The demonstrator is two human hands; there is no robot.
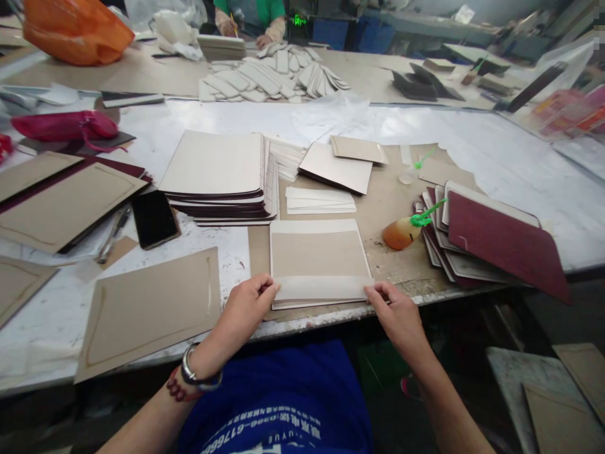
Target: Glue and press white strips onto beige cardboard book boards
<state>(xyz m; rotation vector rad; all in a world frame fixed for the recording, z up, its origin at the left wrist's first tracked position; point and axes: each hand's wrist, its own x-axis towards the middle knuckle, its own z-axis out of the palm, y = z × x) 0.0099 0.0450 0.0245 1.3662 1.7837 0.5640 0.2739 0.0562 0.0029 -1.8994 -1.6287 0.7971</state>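
Observation:
A pale strip is pinched at its left end by my left hand and at its right end by my right hand. It spans the near part of a beige panel with white borders, close to the table's front edge. Whether the strip touches the panel all along, I cannot tell. Just beyond lie several loose white strips. To the right of the panel, an orange glue bottle with a green nozzle lies tilted.
A tall stack of white panels stands back left, near a black phone. Maroon covers are piled at right. A beige sheet with a glue line overhangs the left front edge. Across the table, a person works behind heaped pieces.

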